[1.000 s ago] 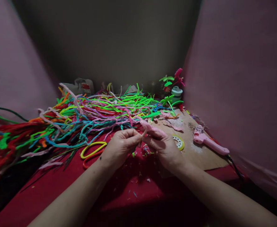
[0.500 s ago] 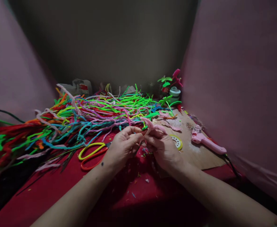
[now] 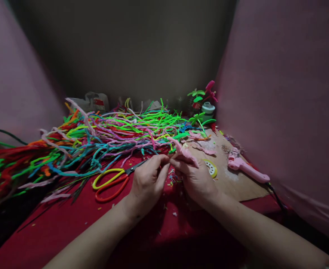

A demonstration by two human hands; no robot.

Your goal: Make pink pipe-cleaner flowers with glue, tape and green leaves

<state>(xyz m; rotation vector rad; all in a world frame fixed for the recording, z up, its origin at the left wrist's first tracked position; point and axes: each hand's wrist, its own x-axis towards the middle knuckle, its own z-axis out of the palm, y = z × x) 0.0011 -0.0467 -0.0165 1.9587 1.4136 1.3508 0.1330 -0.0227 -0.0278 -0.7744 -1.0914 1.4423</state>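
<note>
My right hand point(image 3: 196, 178) pinches a bent pink pipe cleaner piece point(image 3: 183, 150) that sticks up and to the left above its fingers. My left hand point(image 3: 148, 182) is closed beside it, its fingertips meeting the lower end of the same pink piece. Both hands hover over a red cloth point(image 3: 77, 220) strewn with small cut bits. Scissors with yellow and orange handles point(image 3: 110, 182) lie just left of my left hand.
A big heap of coloured pipe cleaners point(image 3: 97, 138) covers the left and back. A brown board point(image 3: 237, 179) at right carries a pink glue gun point(image 3: 245, 167) and a yellow-rimmed tape roll point(image 3: 211, 168). A small pot with made flowers point(image 3: 206, 104) stands behind. Pink walls close both sides.
Both hands have shifted slightly toward me and my left fingers have regripped the pink piece, which now tilts more to the left. The scissors' blades show more.
</note>
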